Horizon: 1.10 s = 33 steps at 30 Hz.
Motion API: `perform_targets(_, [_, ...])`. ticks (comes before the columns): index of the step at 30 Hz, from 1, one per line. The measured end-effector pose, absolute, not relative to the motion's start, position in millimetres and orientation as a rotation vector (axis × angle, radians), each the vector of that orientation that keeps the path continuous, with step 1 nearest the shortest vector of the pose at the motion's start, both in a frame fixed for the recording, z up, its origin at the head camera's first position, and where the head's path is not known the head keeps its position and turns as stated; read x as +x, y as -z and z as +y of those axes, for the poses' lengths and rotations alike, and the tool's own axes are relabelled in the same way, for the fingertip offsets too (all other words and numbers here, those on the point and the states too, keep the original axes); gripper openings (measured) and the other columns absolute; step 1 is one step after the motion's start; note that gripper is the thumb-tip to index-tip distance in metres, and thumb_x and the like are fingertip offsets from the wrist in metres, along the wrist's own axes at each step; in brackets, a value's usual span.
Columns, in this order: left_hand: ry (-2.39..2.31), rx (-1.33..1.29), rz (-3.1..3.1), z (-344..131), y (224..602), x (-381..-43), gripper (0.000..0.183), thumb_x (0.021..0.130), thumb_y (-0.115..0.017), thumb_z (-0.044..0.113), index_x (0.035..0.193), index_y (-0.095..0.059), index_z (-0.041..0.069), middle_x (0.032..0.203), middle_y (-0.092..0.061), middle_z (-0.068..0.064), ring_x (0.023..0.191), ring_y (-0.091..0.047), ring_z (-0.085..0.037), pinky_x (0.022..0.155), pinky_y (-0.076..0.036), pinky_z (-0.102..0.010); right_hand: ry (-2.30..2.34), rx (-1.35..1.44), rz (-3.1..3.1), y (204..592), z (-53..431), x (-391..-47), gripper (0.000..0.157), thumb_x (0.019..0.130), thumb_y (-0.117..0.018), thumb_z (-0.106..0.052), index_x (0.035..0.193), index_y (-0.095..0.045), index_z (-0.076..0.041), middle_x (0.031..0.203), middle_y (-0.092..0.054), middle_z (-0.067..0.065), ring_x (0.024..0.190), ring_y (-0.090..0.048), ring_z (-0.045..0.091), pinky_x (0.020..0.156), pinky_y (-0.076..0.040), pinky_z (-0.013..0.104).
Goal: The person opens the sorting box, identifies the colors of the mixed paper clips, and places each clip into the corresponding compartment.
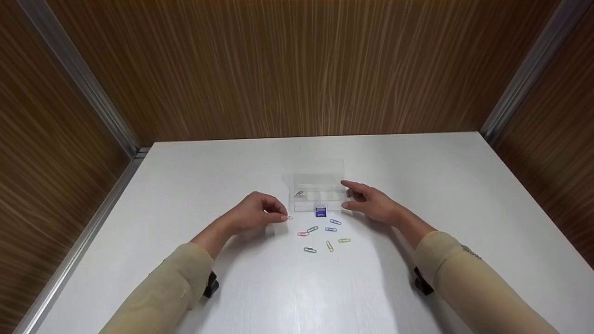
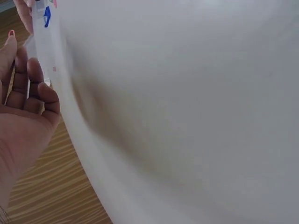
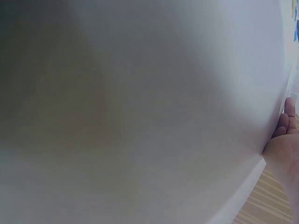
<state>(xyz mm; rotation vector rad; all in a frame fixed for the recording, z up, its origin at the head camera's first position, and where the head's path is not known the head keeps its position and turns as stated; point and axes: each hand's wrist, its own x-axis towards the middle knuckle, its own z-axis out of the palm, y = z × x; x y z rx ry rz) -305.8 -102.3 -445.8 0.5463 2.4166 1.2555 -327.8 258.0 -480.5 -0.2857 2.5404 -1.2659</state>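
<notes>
A clear plastic box (image 1: 304, 205) stands on the table with its lid (image 1: 319, 167) raised at the back and a blue-purple latch (image 1: 320, 212) on its front. One or more paper clips (image 1: 299, 192) lie in its left compartment. Just off the front left corner, my left hand (image 1: 257, 212) pinches a small pale paper clip (image 1: 290, 217) between thumb and forefinger; its colour is hard to make out. My right hand (image 1: 373, 203) holds the box's right end, thumb at the front and forefinger towards the lid. In the left wrist view, the left hand's other fingers (image 2: 35, 88) are loosely bent.
In front of the box lie loose paper clips: two blue (image 1: 331, 229), two green (image 1: 310, 250), one pink (image 1: 303, 234) and two yellow (image 1: 344, 240). The white table (image 1: 343, 292) is bounded by a wood-grain panel (image 1: 306, 69) at the back and others at the sides.
</notes>
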Motion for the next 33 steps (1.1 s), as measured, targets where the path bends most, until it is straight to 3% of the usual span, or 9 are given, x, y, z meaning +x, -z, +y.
perform_targets(4, [-1.268, 0.551, 2.445, -100, 440, -313, 0.005, 0.096, -0.082, 0.02, 0.1, -0.082, 0.02, 0.097, -0.072, 0.002, 0.091, -0.056, -0.019, 0.079, -0.045, -0.034, 1.261, -0.306, 2.546, 481, 257, -328, 0.074, 0.1, -0.076, -0.037, 0.165, -0.042, -0.025, 0.145, -0.051, 0.01, 0.132, -0.041, 0.029, 0.12, -0.028, 0.049])
perform_targets(17, [-1.37, 0.487, 2.497, -74, 422, -340, 0.004, 0.099, -0.079, 0.022, 0.101, -0.082, 0.02, 0.104, -0.073, 0.0, 0.102, -0.058, -0.021, 0.089, -0.048, -0.036, 1.225, -0.29, 2.559, 480, 258, -327, 0.075, 0.1, -0.075, -0.04, 0.165, -0.04, -0.028, 0.149, -0.05, 0.009, 0.137, -0.041, 0.03, 0.124, -0.025, 0.052])
perform_targets(27, [-1.427, 0.444, 2.496, -53, 419, -355, 0.007, 0.1, -0.078, 0.022, 0.103, -0.081, 0.017, 0.103, -0.073, -0.001, 0.097, -0.06, -0.02, 0.087, -0.052, -0.033, 1.228, -0.284, 2.548, 481, 254, -327, 0.075, 0.1, -0.075, -0.041, 0.165, -0.04, -0.031, 0.155, -0.048, 0.008, 0.144, -0.039, 0.029, 0.126, -0.023, 0.052])
perform_targets(33, [-1.434, 0.482, 2.497, -41, 425, -362, 0.008, 0.1, -0.077, 0.021, 0.105, -0.081, 0.015, 0.102, -0.072, -0.001, 0.095, -0.059, -0.018, 0.084, -0.051, -0.031, 1.278, -0.317, 2.545, 479, 253, -324, 0.073, 0.1, -0.076, -0.036, 0.164, -0.043, -0.025, 0.144, -0.052, 0.008, 0.134, -0.041, 0.029, 0.122, -0.027, 0.049])
